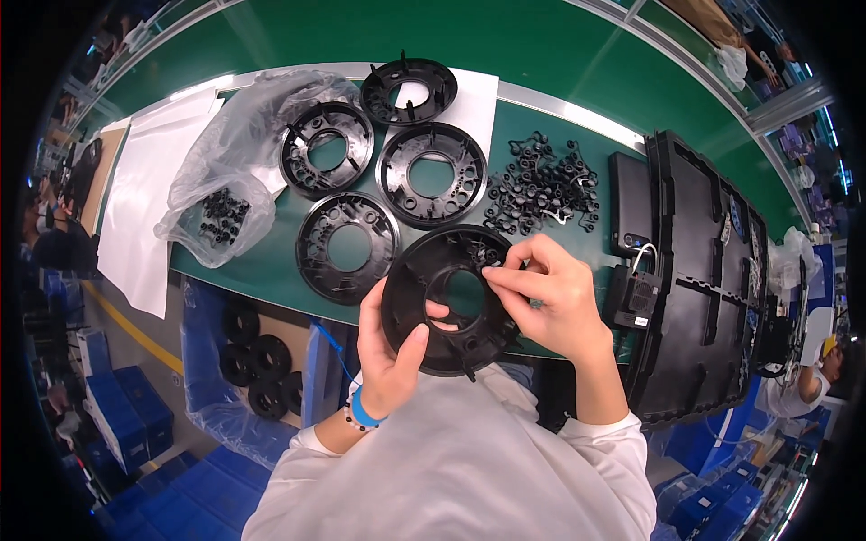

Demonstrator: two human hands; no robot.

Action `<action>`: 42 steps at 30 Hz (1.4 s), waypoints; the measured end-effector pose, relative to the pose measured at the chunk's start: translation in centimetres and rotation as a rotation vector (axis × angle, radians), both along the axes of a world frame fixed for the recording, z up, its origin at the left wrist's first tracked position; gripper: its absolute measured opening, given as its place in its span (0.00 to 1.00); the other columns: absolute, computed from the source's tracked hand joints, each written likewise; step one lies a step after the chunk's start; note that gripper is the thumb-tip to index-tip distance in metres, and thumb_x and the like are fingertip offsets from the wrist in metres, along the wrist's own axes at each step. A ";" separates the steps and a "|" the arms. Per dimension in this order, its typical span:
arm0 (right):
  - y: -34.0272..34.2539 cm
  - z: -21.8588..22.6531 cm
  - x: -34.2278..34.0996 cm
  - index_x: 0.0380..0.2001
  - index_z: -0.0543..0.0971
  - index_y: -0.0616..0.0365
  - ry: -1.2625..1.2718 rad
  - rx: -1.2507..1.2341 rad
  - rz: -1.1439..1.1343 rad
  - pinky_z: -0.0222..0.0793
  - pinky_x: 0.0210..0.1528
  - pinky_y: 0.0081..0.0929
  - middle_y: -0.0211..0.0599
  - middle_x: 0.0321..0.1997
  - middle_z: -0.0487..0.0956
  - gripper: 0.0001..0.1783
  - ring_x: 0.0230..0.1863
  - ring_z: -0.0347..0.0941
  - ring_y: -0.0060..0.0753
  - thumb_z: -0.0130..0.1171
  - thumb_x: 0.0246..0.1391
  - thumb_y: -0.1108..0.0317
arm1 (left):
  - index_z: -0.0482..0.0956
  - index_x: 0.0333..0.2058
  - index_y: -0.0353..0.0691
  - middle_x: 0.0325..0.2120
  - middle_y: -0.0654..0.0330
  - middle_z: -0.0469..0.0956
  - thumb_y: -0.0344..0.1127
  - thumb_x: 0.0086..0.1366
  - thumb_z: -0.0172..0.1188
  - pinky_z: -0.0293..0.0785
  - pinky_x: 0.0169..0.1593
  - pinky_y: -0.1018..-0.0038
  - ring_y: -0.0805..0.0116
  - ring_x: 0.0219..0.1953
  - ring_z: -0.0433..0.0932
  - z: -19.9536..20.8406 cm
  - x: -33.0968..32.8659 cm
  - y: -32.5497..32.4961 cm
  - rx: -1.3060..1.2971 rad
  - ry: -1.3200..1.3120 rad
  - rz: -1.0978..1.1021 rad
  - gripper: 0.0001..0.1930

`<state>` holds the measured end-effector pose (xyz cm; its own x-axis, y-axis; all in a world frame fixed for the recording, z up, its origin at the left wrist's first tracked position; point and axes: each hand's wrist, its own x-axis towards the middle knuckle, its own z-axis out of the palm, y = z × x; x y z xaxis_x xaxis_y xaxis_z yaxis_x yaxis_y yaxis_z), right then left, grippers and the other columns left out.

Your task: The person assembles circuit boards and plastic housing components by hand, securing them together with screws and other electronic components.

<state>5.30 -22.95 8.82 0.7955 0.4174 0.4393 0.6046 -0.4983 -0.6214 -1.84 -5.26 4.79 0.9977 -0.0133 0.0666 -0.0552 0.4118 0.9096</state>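
My left hand (388, 353) grips a black ring-shaped plastic housing (417, 287) by its left side, thumb on the face and fingers showing through the centre hole. My right hand (555, 293) has thumb and forefinger pinched together at the housing's upper right, beside a cluster of small black parts on it. Whatever lies between those fingertips is too small to make out. Beyond, on the green table (271, 261), rest several similar black ring housings (390, 171). A heap of small black plastic parts (541, 185) lies to their right.
A clear plastic bag (216, 171) holding more small black parts lies left, near white sheets (149, 198). At right stand a black device (629, 203), a small black box with a cable (633, 298) and large black trays (699, 279). Below left, a blue-lined bin (203, 361) contains black rings.
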 end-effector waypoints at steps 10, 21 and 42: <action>-0.3 -1.2 -0.1 0.28 0.79 0.59 -0.007 0.022 -0.038 0.63 0.18 0.18 0.33 0.22 0.72 0.15 0.19 0.67 0.24 0.67 0.29 0.74 | 0.47 0.54 0.32 0.38 0.50 0.69 0.22 0.58 0.44 0.72 0.45 0.68 0.66 0.41 0.71 -0.2 -0.1 0.0 -0.002 0.012 -0.016 0.26; -0.7 0.0 -0.7 0.26 0.78 0.58 -0.032 -0.041 -0.116 0.66 0.23 0.23 0.32 0.28 0.72 0.14 0.22 0.68 0.28 0.66 0.29 0.71 | 0.45 0.54 0.31 0.38 0.49 0.70 0.22 0.58 0.43 0.73 0.44 0.67 0.63 0.39 0.73 0.2 -0.1 0.1 -0.004 -0.006 -0.038 0.26; -9.8 -3.3 -7.8 0.49 0.65 0.70 0.645 0.700 -0.388 0.60 0.51 0.22 0.42 0.46 0.71 0.19 0.46 0.67 0.27 0.45 0.51 0.80 | 0.69 0.45 0.33 0.45 0.51 0.67 0.29 0.49 0.58 0.71 0.33 0.76 0.62 0.38 0.72 -0.8 -0.1 -0.4 0.738 -0.202 -0.192 0.22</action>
